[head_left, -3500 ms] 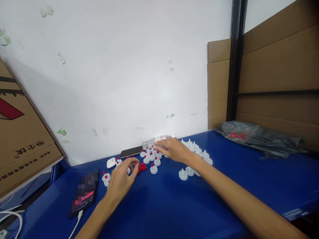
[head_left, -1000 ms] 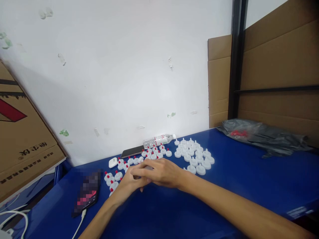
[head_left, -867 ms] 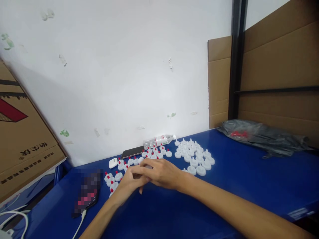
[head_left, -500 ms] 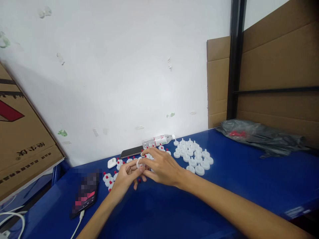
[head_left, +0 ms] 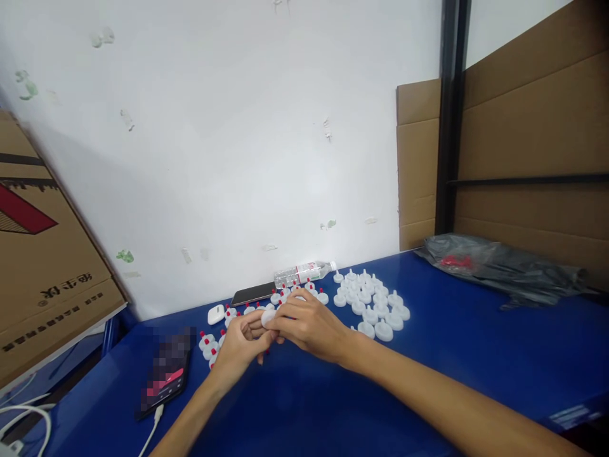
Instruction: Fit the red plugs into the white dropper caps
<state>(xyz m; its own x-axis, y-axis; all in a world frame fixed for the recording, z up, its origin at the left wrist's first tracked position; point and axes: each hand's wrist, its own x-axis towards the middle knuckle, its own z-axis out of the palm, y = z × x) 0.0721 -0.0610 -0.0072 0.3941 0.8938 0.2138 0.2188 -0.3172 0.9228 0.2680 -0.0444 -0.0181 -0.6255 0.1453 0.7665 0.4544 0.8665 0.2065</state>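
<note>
My left hand and my right hand meet over the blue table, fingers pinched together around one small white plastic cap. Just behind the hands lie several white caps with red tips. More of these red-tipped caps sit left of my left hand. To the right of my right hand is a cluster of plain white caps. Small red beads lie under the hands, mostly hidden.
A phone on a white cable lies at the left. A second dark phone, a white earbud case and a lying water bottle are by the wall. A black plastic bag is at right, cardboard boxes at left.
3.5 s ago the hands were apart, my right reaching among the caps and my left at the red beads. They came together near the table, rose slightly, and now pinch a white cap.
</note>
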